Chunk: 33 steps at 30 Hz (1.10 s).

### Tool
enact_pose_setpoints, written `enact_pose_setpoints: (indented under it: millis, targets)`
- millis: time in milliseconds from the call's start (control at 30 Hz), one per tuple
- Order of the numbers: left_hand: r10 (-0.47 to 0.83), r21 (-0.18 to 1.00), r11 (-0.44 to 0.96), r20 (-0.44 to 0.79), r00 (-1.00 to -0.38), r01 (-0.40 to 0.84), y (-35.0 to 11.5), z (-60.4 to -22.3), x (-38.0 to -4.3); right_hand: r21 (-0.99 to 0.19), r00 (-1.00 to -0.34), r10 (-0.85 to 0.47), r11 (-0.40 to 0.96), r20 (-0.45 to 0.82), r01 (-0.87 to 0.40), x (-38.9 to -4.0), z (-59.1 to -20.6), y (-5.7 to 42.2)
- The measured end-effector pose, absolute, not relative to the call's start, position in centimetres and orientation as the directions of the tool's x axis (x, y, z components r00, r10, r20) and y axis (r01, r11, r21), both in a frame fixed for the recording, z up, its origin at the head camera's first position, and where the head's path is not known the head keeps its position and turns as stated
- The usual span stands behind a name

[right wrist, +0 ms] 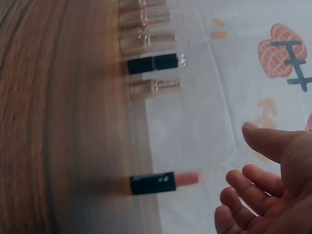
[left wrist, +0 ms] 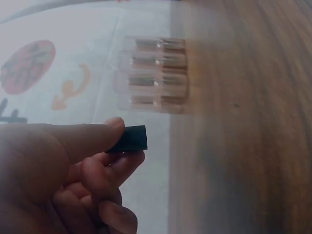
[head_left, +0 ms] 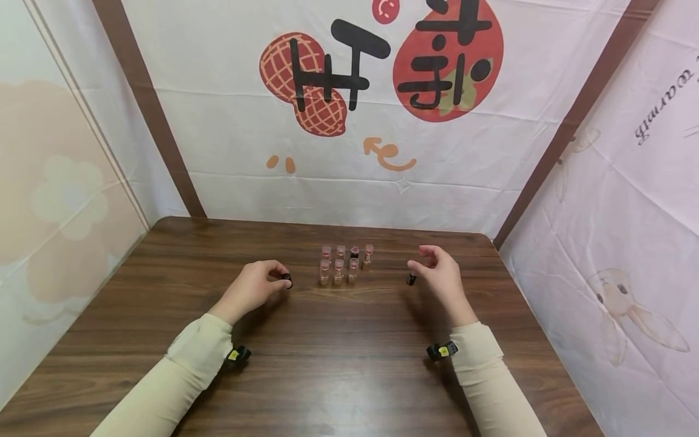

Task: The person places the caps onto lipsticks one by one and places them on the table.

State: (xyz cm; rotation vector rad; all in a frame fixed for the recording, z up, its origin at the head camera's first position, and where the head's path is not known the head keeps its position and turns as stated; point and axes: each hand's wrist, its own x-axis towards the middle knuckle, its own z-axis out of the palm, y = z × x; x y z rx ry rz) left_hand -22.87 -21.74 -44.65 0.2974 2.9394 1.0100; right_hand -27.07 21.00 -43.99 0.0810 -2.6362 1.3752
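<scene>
My left hand (head_left: 255, 285) pinches a short black lipstick cap (left wrist: 130, 138) between thumb and fingers, above the left part of the table. My right hand (head_left: 439, 276) has its thumb and fingers apart, with nothing between them in the right wrist view. Beside it a black lipstick (right wrist: 153, 183) with a pink top stands upright on the table; a gap separates it from the fingertips. Between the hands several lipsticks (head_left: 338, 272) with clear pinkish tops stand upright in two rows. Among them, in the back row, is a black lipstick (right wrist: 152, 64).
The dark wooden table (head_left: 338, 346) has a back edge close behind the lipsticks. A white printed cloth (head_left: 229, 121) hangs beyond it, and further cloths (head_left: 601, 212) hang at the sides. Both wrists wear black straps with small devices.
</scene>
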Motion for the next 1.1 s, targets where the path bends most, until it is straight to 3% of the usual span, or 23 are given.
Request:
enact_pose_setpoints:
  millis: [333,667,1100]
  targets:
    - [0.222,0.630,0.740,0.101,-0.970,0.235,-19.7,-42.1,-21.0,-0.796,-1.000,-0.005,0.606,0.012,-0.012,-28.2,-46.3,22.3]
    - [0.258,0.628,0.726,0.129,-0.958,0.280,-18.2,-40.1,-19.6,-0.862,-1.000,-0.010,0.507,-0.029,0.020,-28.6,-48.3,21.9]
    - [0.268,0.629,0.712,0.168,-0.949,0.312,-17.7,-39.9,-19.4,-0.863,-0.999,0.035,0.503,-0.025,0.039,-28.8,-49.4,21.7]
